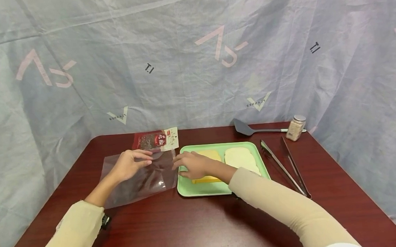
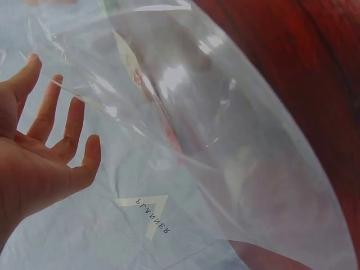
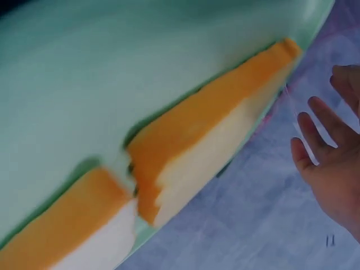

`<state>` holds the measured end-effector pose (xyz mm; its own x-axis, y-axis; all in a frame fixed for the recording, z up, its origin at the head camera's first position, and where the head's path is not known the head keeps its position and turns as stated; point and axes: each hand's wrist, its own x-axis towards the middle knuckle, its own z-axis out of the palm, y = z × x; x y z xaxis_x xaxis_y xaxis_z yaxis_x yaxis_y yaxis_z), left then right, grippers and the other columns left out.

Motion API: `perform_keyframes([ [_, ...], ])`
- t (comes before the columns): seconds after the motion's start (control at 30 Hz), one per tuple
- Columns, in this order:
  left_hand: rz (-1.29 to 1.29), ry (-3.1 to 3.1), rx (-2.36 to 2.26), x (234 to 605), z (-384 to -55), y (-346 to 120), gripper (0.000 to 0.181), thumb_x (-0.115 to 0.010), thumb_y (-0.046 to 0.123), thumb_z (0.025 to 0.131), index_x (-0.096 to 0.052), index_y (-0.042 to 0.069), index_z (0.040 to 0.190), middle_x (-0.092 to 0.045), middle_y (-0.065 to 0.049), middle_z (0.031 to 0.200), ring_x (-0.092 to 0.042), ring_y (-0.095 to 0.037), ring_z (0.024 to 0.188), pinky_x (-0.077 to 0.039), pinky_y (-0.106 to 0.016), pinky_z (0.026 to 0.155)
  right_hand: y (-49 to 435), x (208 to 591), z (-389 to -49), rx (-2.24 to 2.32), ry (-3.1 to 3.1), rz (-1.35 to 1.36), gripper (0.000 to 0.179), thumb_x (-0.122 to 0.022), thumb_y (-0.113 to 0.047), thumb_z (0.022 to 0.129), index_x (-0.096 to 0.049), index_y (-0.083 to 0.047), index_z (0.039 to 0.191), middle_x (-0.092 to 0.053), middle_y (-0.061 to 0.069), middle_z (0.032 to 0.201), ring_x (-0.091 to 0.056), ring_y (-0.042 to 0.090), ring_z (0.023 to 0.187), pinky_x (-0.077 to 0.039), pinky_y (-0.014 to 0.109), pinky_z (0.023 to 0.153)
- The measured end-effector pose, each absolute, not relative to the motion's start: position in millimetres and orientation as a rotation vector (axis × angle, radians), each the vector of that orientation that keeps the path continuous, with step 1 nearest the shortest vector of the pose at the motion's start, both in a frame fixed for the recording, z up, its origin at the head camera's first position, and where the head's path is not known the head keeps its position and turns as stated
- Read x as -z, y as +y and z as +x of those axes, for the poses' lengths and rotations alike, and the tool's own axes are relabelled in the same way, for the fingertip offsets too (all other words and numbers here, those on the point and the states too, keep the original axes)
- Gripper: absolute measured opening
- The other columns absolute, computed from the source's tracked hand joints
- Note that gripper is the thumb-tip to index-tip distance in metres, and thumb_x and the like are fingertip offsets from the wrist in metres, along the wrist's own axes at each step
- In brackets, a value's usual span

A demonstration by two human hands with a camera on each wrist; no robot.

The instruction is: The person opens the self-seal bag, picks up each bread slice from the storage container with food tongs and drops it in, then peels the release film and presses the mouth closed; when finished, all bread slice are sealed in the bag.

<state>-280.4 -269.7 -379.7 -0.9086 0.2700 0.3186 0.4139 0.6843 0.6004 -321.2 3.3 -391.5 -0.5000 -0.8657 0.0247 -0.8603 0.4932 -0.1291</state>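
Note:
A clear plastic bag (image 1: 153,179) lies on the table in the head view, its right edge at the tray's left rim. Over its middle hovers my left hand (image 1: 128,166), thumb and fingers apart; the left wrist view shows loosely bent fingers (image 2: 73,126) beside the film. My right hand (image 1: 195,165) reaches across the tray with its fingertips at the bag's right edge; contact is unclear. Beneath that hand, a light green tray (image 1: 202,191) holds a yellow slice (image 1: 211,154) and a pale, bread-like slice (image 1: 240,158). Up close, the slices show orange sides (image 3: 185,132).
A red spice packet (image 1: 154,140) lies behind the bag. Metal tongs (image 1: 282,167) rest right of the tray. Behind them are a grey spatula (image 1: 244,128) and a small lidded jar (image 1: 296,128). A grey printed sheet (image 1: 188,82) hangs behind the table.

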Motion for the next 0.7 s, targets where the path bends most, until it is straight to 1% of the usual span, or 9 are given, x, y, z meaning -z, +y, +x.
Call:
perform_keyframes([
  [0.13,-0.544,-2.696,1.038,381,-281,-269,0.013,-0.075,0.006,0.088,-0.079,0.004,0.099,-0.071,-0.012,0.117,-0.057,-0.037,0.123,-0.049,-0.053,0.094,36,385,-314,0.329,2.694,-1.588,0.030,-0.059,-0.023,0.098,-0.068,-0.018,0.127,-0.056,0.004,0.140,-0.048,0.027,0.132,-0.040,0.050,0.105],
  [0.2,-0.542,-2.701,1.040,380,-280,-269,0.013,-0.075,0.006,0.088,-0.079,0.004,0.100,-0.071,-0.013,0.117,-0.058,-0.036,0.122,-0.050,-0.052,0.092,55,380,-308,0.382,2.750,-1.557,0.029,-0.061,-0.022,0.097,-0.069,-0.016,0.125,-0.059,0.005,0.136,-0.052,0.026,0.128,-0.044,0.048,0.103],
  [0.27,-0.538,-2.705,1.039,380,-282,-269,0.013,-0.075,0.006,0.088,-0.079,0.004,0.100,-0.071,-0.012,0.117,-0.058,-0.036,0.122,-0.052,-0.051,0.090,76,375,-301,0.427,2.844,-1.455,0.029,-0.064,-0.023,0.096,-0.070,-0.017,0.123,-0.062,0.004,0.132,-0.057,0.024,0.123,-0.050,0.044,0.095],
  [0.3,-0.536,-2.705,1.040,381,-282,-269,0.013,-0.075,0.006,0.088,-0.079,0.004,0.100,-0.071,-0.012,0.117,-0.058,-0.036,0.122,-0.052,-0.051,0.088,87,372,-298,0.457,2.886,-1.380,0.029,-0.065,-0.023,0.095,-0.070,-0.018,0.123,-0.063,0.003,0.131,-0.061,0.023,0.117,-0.053,0.044,0.087],
  [0.37,-0.535,-2.707,1.041,381,-283,-269,0.013,-0.075,0.007,0.088,-0.079,0.005,0.100,-0.071,-0.012,0.117,-0.058,-0.037,0.122,-0.053,-0.051,0.088,109,367,-291,0.521,2.963,-1.244,0.028,-0.067,-0.023,0.094,-0.070,-0.019,0.122,-0.065,0.001,0.127,-0.066,0.021,0.107,-0.055,0.041,0.076],
  [0.43,-0.534,-2.709,1.042,382,-283,-270,0.013,-0.075,0.007,0.088,-0.079,0.005,0.100,-0.071,-0.013,0.117,-0.058,-0.037,0.122,-0.053,-0.051,0.088,132,363,-285,0.590,3.001,-1.138,0.028,-0.067,-0.025,0.094,-0.070,-0.020,0.122,-0.066,0.000,0.125,-0.067,0.021,0.101,-0.055,0.040,0.071],
  [0.5,-0.531,-2.714,1.049,384,-284,-272,0.013,-0.074,0.007,0.088,-0.079,0.005,0.100,-0.071,-0.013,0.117,-0.057,-0.037,0.122,-0.052,-0.052,0.090,154,361,-281,0.671,3.002,-1.089,0.029,-0.067,-0.026,0.095,-0.070,-0.018,0.122,-0.067,0.001,0.124,-0.068,0.023,0.098,-0.055,0.041,0.073],
  [0.57,-0.532,-2.720,1.048,385,-284,-273,0.013,-0.074,0.007,0.089,-0.079,0.005,0.100,-0.071,-0.012,0.117,-0.057,-0.037,0.123,-0.050,-0.053,0.092,175,360,-277,0.712,3.008,-1.060,0.031,-0.067,-0.031,0.096,-0.069,-0.016,0.123,-0.068,0.001,0.122,-0.067,0.024,0.100,-0.054,0.042,0.079],
  [0.7,-0.550,-2.723,1.043,385,-284,-274,0.012,-0.074,0.009,0.090,-0.079,0.005,0.100,-0.071,-0.012,0.116,-0.057,-0.037,0.122,-0.047,-0.055,0.095,211,364,-271,0.754,3.046,-1.042,0.032,-0.068,-0.032,0.095,-0.070,-0.012,0.121,-0.069,0.002,0.117,-0.066,0.020,0.094,-0.054,0.039,0.077],
])
